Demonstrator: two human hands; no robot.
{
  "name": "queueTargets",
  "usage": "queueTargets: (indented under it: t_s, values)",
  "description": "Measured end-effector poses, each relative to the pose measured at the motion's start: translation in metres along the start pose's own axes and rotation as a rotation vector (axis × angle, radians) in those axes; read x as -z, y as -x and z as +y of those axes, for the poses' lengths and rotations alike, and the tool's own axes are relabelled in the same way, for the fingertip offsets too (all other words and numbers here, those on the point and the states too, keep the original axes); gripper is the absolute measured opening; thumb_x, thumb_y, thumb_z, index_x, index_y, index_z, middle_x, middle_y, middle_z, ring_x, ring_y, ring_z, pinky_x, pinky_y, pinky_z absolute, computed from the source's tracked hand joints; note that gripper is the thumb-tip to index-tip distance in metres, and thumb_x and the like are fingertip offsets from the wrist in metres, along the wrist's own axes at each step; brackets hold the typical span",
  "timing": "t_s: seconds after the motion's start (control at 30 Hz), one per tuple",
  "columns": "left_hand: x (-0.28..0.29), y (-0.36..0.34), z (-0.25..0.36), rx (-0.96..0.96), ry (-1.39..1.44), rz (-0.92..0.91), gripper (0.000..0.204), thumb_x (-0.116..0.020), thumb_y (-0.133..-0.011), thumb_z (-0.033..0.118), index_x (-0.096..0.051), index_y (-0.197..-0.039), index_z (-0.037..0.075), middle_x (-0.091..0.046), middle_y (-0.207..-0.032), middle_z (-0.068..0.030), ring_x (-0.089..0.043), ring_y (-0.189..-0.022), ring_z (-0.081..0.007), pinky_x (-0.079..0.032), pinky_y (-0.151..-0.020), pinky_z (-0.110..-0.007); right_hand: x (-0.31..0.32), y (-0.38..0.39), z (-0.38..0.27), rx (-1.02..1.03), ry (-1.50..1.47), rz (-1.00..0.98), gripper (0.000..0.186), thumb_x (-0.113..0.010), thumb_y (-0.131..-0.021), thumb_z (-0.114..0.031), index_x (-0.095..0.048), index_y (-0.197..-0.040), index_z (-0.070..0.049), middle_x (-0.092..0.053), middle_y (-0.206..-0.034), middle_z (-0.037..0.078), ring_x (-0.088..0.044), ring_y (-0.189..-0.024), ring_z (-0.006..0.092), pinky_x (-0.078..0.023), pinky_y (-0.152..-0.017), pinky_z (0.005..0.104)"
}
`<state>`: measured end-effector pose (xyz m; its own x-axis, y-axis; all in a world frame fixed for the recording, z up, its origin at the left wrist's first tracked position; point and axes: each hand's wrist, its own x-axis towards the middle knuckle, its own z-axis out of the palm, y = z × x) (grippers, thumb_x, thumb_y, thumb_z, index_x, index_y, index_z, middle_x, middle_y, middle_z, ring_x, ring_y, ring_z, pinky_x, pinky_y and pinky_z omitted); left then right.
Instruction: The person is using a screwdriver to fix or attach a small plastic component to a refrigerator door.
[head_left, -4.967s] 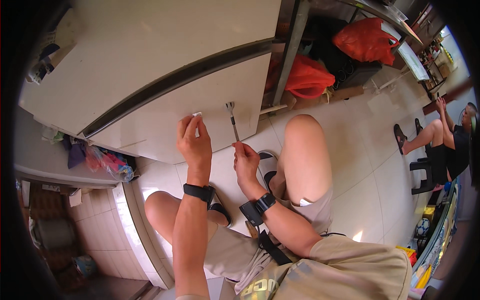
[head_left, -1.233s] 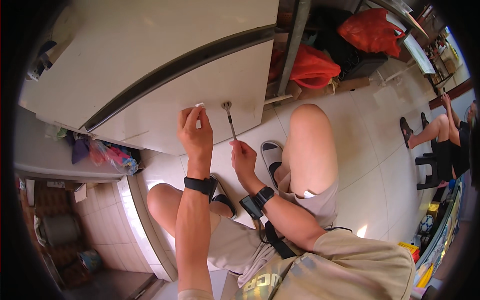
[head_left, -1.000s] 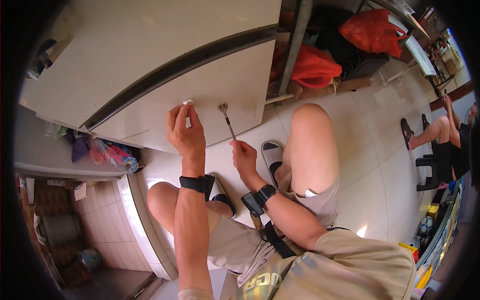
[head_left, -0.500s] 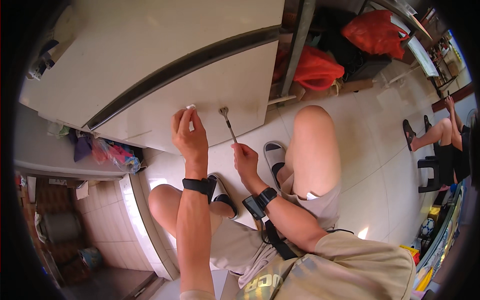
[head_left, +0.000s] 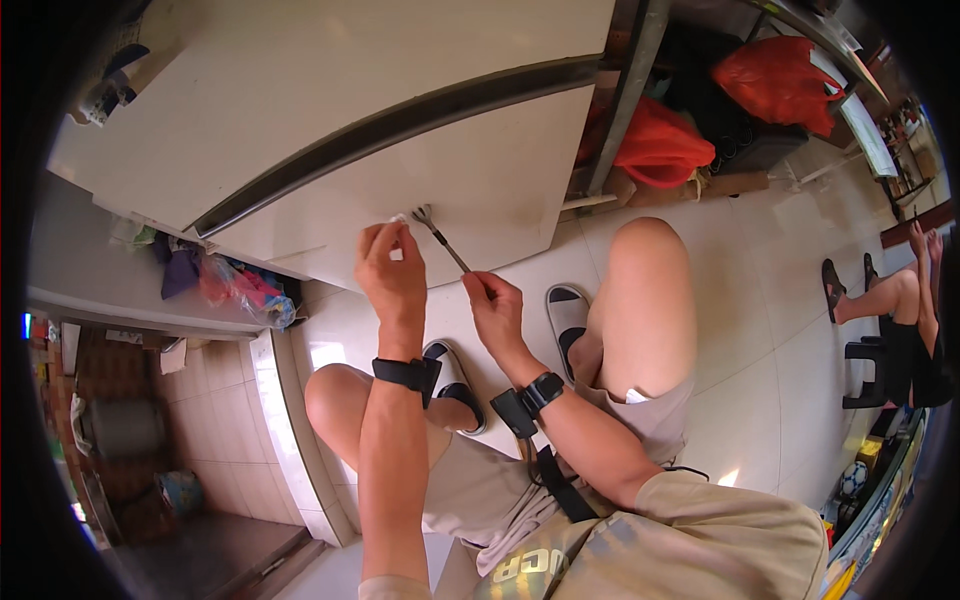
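Thumb and fingers of my left hand (head_left: 392,280) are pinched round a small white wad (head_left: 399,219), perhaps tissue, whose top sticks out past the fingertips. My right hand (head_left: 496,308) grips the lower end of a slim metal rod with a broad, forked-looking head (head_left: 440,240). The rod slants up to the left, and its head is beside the white wad; whether they touch I cannot tell. Behind both hands stands a large off-white panel (head_left: 490,160) with a long dark handle strip (head_left: 400,130), like a fridge or cabinet front.
Red plastic bags (head_left: 775,85) sit on a metal-framed rack at the far right. Clothes and plastic bags (head_left: 235,285) lie at the left under the panel. My knees rise on both sides above the tiled floor (head_left: 740,330). Another person's legs (head_left: 880,290) show beside a black stool (head_left: 862,370).
The rod's head has swung left, from well apart to beside the white wad. My view has shifted slightly, so the surroundings appear further right. Both hands keep their holds.
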<state>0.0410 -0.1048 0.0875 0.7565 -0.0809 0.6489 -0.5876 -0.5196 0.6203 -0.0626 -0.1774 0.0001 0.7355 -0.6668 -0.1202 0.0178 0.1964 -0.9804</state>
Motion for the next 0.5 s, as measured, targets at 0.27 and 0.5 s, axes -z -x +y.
queueTargets:
  t_s: [0.27,0.5]
  values:
    - [-0.003,-0.011,-0.016,-0.030,0.019,0.276,0.010,-0.075,-0.081,-0.004,-0.073,-0.090,0.001,-0.068,-0.089,-0.0093,-0.066,-0.071,-0.0201,-0.055,-0.063,-0.029,0.011,0.007,0.049,-0.060,-0.021,0.063,0.024,-0.067,-0.097,-0.020,-0.071,-0.093,0.003,-0.052,-0.064,-0.006,-0.042,-0.056,0.0022,-0.031,-0.049,0.0216]
    - [-0.017,0.050,-0.074,0.097,-0.165,-0.316,0.010,-0.065,-0.083,-0.002,-0.075,-0.087,-0.001,-0.067,-0.087,-0.0190,-0.066,-0.075,-0.0347,-0.054,-0.070,-0.040,0.017,0.021,0.052,-0.065,-0.098,0.065,0.022,-0.053,-0.104,-0.019,-0.064,-0.102,0.001,-0.046,-0.063,-0.005,-0.039,-0.056,0.0042,-0.031,-0.050,0.0225]
